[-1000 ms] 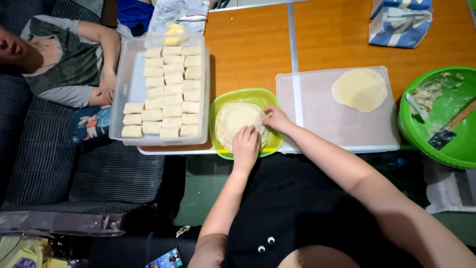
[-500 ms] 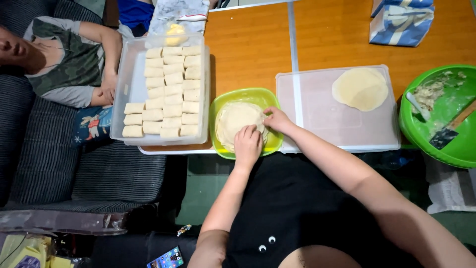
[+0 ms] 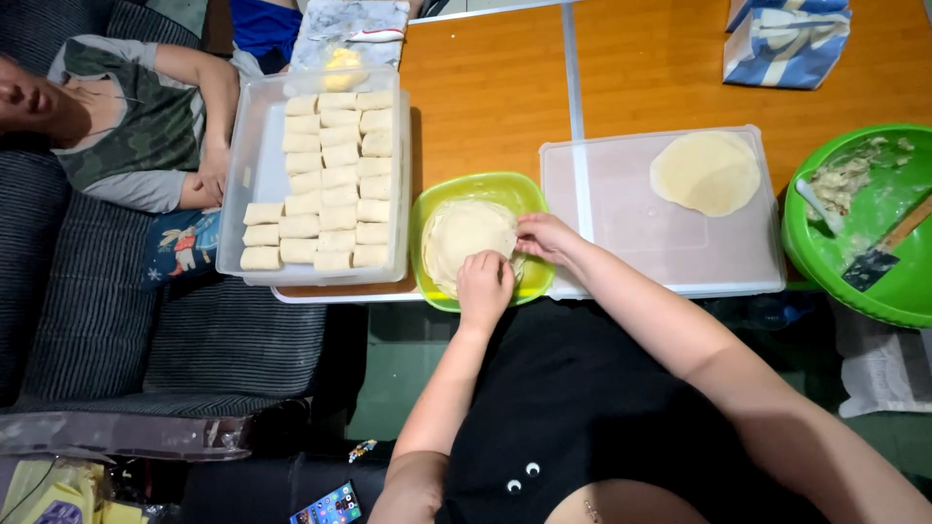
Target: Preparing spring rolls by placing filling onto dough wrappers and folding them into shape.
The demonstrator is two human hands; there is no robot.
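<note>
Head view: both hands (image 3: 483, 288) touch wrapper stack (image 3: 468, 233).

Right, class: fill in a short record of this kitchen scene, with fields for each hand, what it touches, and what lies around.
left hand: left hand rests on the stack of thin round pale wrappers
right hand: right hand has its fingers at the stack's right edge
stack holder: shallow lime-green plastic bowl
left of it: clear plastic tray of folded pale rolls
right of it: translucent flat lid bearing one round wrapper
far right: big green round basin
</note>
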